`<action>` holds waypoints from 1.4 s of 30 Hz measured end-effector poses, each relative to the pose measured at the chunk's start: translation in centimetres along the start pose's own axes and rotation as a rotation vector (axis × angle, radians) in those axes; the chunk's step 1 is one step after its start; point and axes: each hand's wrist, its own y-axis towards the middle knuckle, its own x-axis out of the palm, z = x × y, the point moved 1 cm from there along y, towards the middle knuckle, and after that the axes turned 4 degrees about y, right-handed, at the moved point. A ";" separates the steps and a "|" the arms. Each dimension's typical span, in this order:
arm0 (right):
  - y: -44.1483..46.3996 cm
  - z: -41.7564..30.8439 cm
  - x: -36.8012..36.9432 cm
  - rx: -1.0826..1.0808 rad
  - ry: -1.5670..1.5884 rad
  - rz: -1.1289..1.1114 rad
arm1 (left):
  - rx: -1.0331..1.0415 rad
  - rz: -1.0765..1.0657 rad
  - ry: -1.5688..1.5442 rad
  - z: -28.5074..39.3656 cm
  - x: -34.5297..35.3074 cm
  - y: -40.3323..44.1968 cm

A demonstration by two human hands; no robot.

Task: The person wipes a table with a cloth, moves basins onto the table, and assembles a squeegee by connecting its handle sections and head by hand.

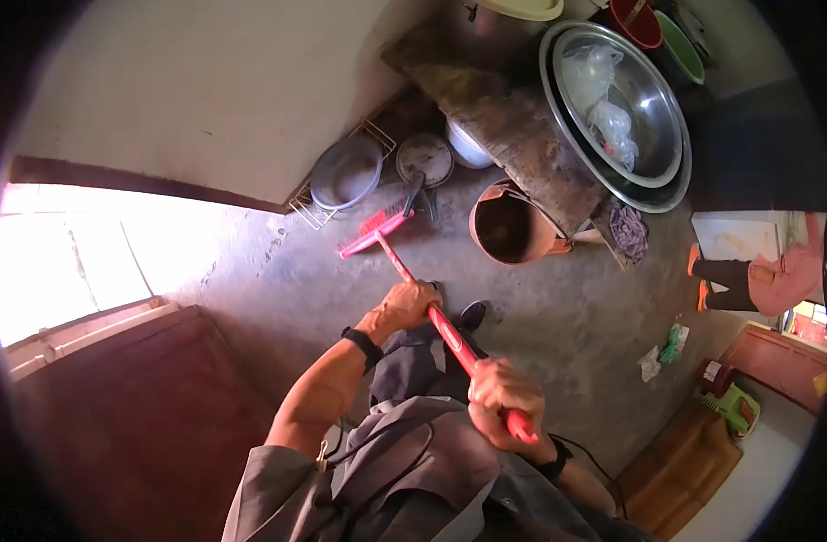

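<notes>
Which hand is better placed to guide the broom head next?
Probably the left hand: it grips the red broom handle farther down, closer to the broom head, while the right hand holds it near the opposite end.

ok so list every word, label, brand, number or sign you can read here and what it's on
No text is readable.
Broom handle: pale marking between the hands, too blurred to read.
Dark red object at the right: white label, too small to read.
</notes>
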 end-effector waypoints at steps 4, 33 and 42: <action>-0.2 -1.8 -0.6 -0.076 0.063 -0.113 | 0.057 -0.021 -0.010 1.9 -1.2 -0.9; -17.3 -3.8 -5.4 -0.140 -0.007 0.146 | 0.046 -0.005 0.065 12.3 11.7 -2.6; -16.6 -5.5 -4.2 -0.041 -0.171 0.246 | 0.205 0.043 -0.178 13.6 17.9 -1.5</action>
